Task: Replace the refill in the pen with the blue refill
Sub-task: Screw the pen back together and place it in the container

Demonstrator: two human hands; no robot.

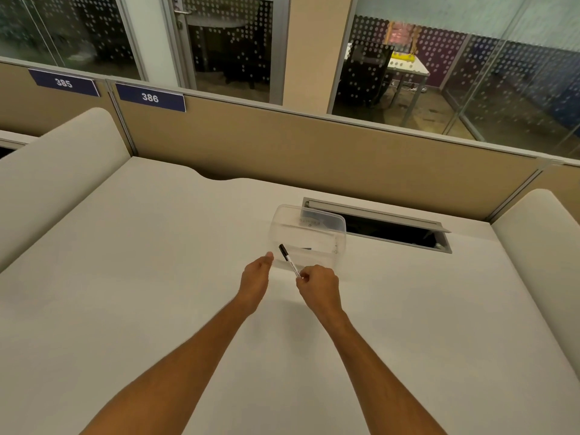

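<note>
Gripping the pen point(289, 260) near its lower end, right hand point(318, 285) curled into a loose fist, fingers closed round the slim white barrel. Black cap points up and away, tilted left, over the near edge of the box point(309, 237). Left hand point(255, 277) just beside it, empty, fingers loosely extended toward the box's near left corner (contact unclear). Box: clear plastic, rounded corners, thin walls; a small dark item point(306, 248) lies inside, too small to identify. Desk point(157, 277) smooth, matte, off-white. Behind the box, a rectangular cable hatch point(392, 230), lid raised.
</note>
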